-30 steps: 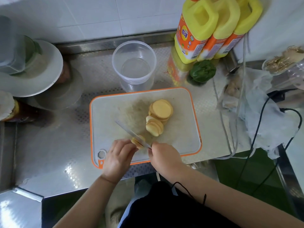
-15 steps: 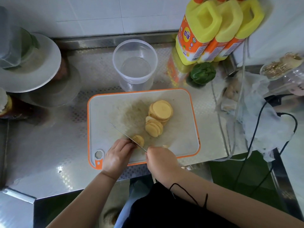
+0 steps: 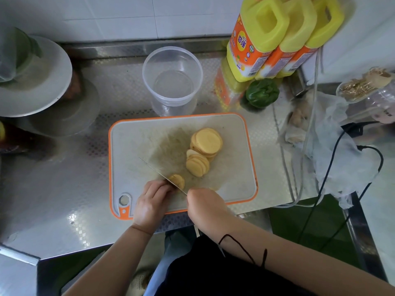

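Since a second ago the knife (image 3: 158,173) has worked closer to the left fingertips, and more of the small potato piece (image 3: 177,181) now shows on the far side of the blade.

The left fingers (image 3: 159,185) are bent at the knuckles and clamp down on the near side of that potato piece, tips tucked against the flat of the blade. The part they hold is hidden under them. The left hand (image 3: 151,201) rests low on the cutting board (image 3: 132,146), near its front edge and just right of the hanging hole. The right hand (image 3: 205,204) is clenched around the knife handle, which is buried in the fist. The thin blade runs out from it up and to the left, edge down on the board, with its tip well clear of the potato.

Further up the board lie two leaning stacks of cut slices: a smaller one (image 3: 197,165) and, touching it behind, a larger one (image 3: 206,142).

The board sits on a steel counter (image 3: 53,189). Just behind it stands a clear plastic tub (image 3: 172,82). To the right of the tub are three yellow bottles (image 3: 260,35) with a green pepper (image 3: 261,92) at their foot. A grey plate (image 3: 42,82) stands at far left. At the right are a crumpled plastic bag (image 3: 342,157) and a black cable (image 3: 333,178).
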`<state>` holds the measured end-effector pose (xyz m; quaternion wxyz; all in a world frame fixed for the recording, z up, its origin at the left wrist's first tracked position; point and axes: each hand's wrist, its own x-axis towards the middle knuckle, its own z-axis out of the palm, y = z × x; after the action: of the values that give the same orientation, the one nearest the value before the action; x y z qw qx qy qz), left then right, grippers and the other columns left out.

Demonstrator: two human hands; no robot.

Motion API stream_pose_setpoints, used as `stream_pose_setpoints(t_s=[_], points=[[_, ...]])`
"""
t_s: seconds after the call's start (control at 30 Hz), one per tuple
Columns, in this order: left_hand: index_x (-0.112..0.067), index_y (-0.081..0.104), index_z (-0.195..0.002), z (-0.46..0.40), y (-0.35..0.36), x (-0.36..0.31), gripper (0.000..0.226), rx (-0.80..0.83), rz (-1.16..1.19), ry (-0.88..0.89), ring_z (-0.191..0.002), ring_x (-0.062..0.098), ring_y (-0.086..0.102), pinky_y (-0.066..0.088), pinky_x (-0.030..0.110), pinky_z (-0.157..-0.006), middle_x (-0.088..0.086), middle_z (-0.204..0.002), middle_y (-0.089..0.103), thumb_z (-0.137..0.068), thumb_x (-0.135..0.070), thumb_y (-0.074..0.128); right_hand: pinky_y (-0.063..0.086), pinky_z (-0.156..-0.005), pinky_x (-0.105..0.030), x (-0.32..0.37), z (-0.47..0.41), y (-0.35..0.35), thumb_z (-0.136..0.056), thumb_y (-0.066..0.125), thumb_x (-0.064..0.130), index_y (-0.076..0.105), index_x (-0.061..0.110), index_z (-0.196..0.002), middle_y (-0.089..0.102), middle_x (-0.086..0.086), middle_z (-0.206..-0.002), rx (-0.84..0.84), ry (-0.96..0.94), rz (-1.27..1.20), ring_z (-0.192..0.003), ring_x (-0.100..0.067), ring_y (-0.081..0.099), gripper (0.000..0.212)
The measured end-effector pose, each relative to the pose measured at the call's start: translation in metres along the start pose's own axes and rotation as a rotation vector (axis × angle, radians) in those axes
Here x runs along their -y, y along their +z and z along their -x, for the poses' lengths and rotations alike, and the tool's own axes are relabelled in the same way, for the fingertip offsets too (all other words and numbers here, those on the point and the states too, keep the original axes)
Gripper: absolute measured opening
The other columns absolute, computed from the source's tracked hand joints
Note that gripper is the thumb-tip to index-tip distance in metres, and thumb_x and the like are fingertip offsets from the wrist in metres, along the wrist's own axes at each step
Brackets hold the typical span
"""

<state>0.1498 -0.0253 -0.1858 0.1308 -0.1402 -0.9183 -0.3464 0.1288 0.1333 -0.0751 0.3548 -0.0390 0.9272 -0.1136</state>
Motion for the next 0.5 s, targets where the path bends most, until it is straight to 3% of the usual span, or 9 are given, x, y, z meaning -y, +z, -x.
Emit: stream_pose_setpoints(t_s=[0.17,0.3,0.4,0.5], points=[[-0.004,0.07,-0.091,0.004,0.002,0.002,0.019,0.013,0.009,0.003,-0.097,0.024,0.057,0.04,0.018,-0.098,0.005,-0.105,0.061,-0.096,-0.015,0.056,0.048,-0.081,-0.036,0.003,-0.01,0.008,-0.094,0.048,0.007,0.059,0.007,-0.11,0.063,-0.012,-0.109,0.012,0.026,-0.028,-0.103,-0.031,0.06,0.019],[-0.009,0.067,-0.097,0.003,0.004,0.004,0.01,0.041,-0.007,0.002,-0.096,0.025,0.058,0.05,0.032,-0.085,0.004,-0.107,0.059,-0.091,-0.01,0.059,0.047,-0.076,-0.034,-0.001,-0.011,0.015,-0.096,0.047,0.011,0.06,0.006,-0.107,0.064,-0.013,-0.106,-0.034,0.015,-0.03,-0.1,-0.032,0.061,0.017],[-0.012,0.063,-0.1,0.0,-0.013,-0.009,0.007,-0.017,-0.023,-0.002,-0.089,0.026,0.058,0.048,0.029,-0.079,0.007,-0.102,0.06,-0.095,-0.013,0.058,0.047,-0.079,-0.034,-0.001,-0.01,0.018,-0.096,0.047,0.009,0.058,0.005,-0.11,0.063,-0.013,-0.108,-0.036,-0.001,-0.012,-0.101,-0.031,0.061,0.018],[-0.006,0.071,-0.09,-0.039,-0.037,-0.031,0.015,-0.069,-0.042,0.012,-0.085,0.025,0.057,0.045,0.03,-0.079,0.009,-0.092,0.065,-0.095,-0.015,0.06,0.046,-0.074,-0.033,0.0,-0.011,0.021,-0.096,0.047,0.008,0.058,0.005,-0.108,0.064,-0.013,-0.107,-0.042,-0.015,-0.005,-0.099,-0.03,0.062,0.017]])
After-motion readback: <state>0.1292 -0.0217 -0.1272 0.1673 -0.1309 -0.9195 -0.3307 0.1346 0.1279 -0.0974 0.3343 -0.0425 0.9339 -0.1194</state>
